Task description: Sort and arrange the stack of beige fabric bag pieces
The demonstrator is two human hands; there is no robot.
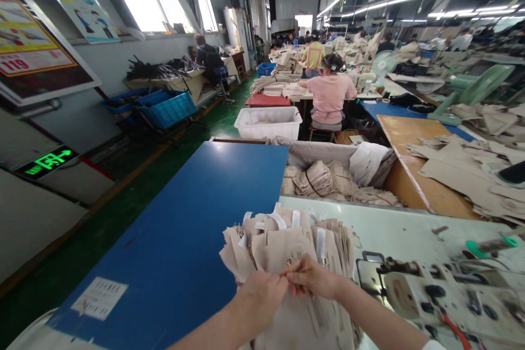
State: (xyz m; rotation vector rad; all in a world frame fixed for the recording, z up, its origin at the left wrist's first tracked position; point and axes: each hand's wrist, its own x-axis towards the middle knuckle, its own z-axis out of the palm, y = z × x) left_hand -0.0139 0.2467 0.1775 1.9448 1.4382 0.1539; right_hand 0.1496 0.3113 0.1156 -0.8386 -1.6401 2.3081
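Observation:
A thick stack of beige fabric pieces [283, 243] lies at the front, across the edge between the blue board and the pale machine table. White strips [296, 219] stick up from its far side, and small metal bits show on the cloth. Over the stack, my left hand [262, 295] is closed, with its fingertips pinched together. My right hand [309, 276] meets it there, also closed in a pinch. What the fingertips hold is too small or too hidden to make out.
A sewing machine [426, 290] lies to the right. The blue board [197, 219] extends left, with a paper label [99, 298] on it. Behind is a bin of bundled fabric [320, 178]. Beyond a white tub [268, 123], a person in pink [332, 93] sits at a table.

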